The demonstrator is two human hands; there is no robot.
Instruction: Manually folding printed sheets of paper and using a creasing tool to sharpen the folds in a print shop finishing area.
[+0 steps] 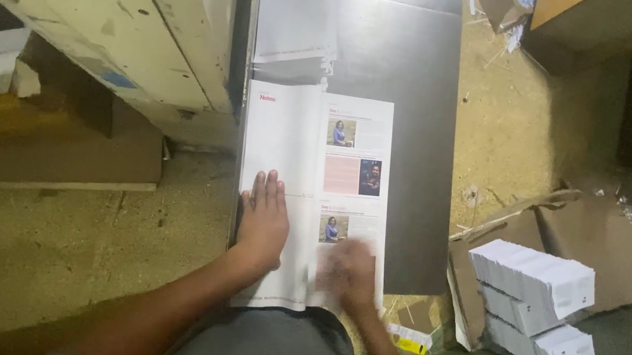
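Note:
An open printed booklet sheet (312,144) lies on a grey metal table (411,133), with a mostly blank left page and a right page carrying small photos and text. My left hand (263,219) rests flat, fingers together, on the lower left page. My right hand (348,275) is blurred over the lower right page, pressing or sliding on the paper; its fingers cannot be made out. Neither hand grips anything that I can see.
A stack of similar white sheets (297,12) lies further up the table. A worn cream machine body (110,12) stands at left. On the floor at right sit stacked white paper bundles (539,309) on torn cardboard (569,235), plus a small yellow object (412,343).

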